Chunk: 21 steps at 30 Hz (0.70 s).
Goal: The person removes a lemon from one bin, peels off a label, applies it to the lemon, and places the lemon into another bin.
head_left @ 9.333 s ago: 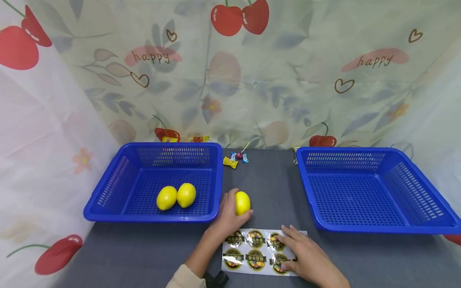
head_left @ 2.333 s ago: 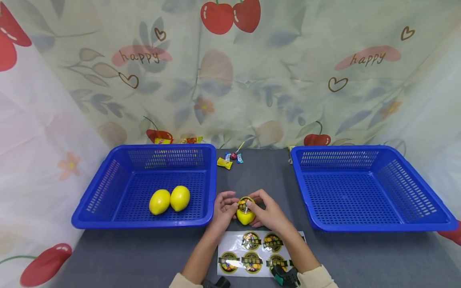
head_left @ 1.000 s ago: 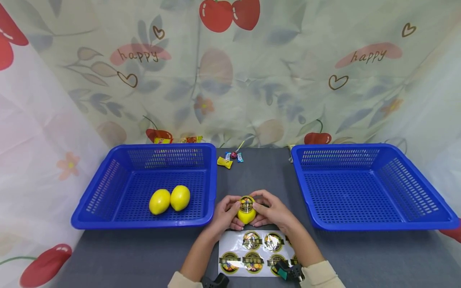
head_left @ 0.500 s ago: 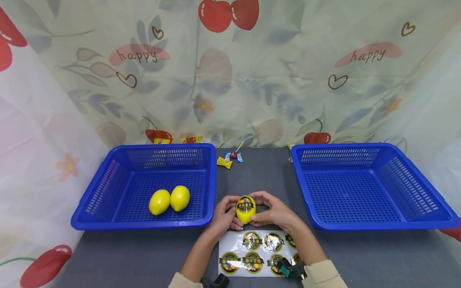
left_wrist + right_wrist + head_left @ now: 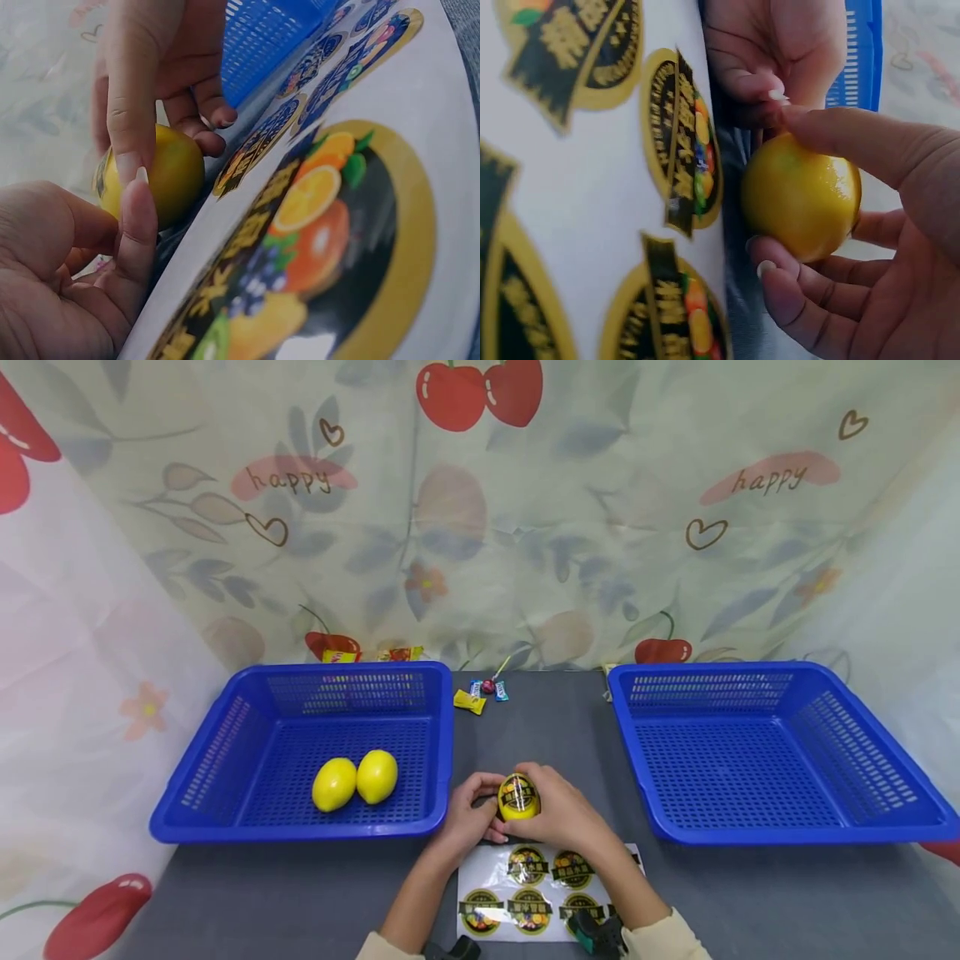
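My right hand (image 5: 566,814) grips a lemon (image 5: 802,199), thumb on one side and fingers curled round the other. On the lemon's upper side is a round black-and-gold fruit sticker (image 5: 517,792). My left hand (image 5: 463,820) is close on the lemon's left with loosely bent fingers; its thumb tip meets the right thumb in the left wrist view. Whether its other fingers touch the lemon is partly hidden. Below both hands lies a white sheet of round stickers (image 5: 542,910), with a bare spot at its upper left; my right forearm covers part of it.
Two lemons (image 5: 356,781) lie in the left blue basket (image 5: 300,835). Another blue basket (image 5: 795,835) stands on the right. Wrapped sweets (image 5: 470,701) and a lollipop (image 5: 489,686) lie at the back of the grey table (image 5: 540,718), before a printed curtain (image 5: 517,552).
A sticker has left the sheet's upper left and is on the lemon. Since half a second ago, the lemon has turned and shifted slightly right, into my right hand; my left fingers have loosened.
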Each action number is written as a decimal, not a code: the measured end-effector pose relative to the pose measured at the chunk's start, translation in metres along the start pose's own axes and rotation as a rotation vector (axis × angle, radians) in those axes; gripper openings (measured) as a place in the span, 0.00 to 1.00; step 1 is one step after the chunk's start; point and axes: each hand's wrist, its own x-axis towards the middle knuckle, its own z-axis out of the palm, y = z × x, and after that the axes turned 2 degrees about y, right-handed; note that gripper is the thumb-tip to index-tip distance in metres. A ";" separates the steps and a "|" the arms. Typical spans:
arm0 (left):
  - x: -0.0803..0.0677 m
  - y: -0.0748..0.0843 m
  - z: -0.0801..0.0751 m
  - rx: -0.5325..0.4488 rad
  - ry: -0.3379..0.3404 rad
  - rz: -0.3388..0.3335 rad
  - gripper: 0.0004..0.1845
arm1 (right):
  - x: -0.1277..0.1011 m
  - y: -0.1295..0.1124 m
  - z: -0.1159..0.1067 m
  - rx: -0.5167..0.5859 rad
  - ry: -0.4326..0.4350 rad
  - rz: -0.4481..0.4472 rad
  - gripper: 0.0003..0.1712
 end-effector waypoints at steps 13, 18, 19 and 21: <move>-0.002 0.005 0.001 -0.016 -0.007 -0.008 0.18 | -0.003 -0.018 -0.033 -0.086 0.120 0.012 0.43; -0.003 0.002 0.001 -0.018 -0.007 -0.003 0.16 | -0.007 -0.034 -0.066 -0.096 0.146 0.000 0.45; -0.003 0.002 0.001 -0.016 -0.007 -0.001 0.16 | -0.007 -0.037 -0.074 -0.100 0.150 -0.005 0.46; -0.003 0.001 0.001 -0.015 -0.005 0.006 0.16 | -0.007 -0.042 -0.091 -0.104 0.154 -0.013 0.46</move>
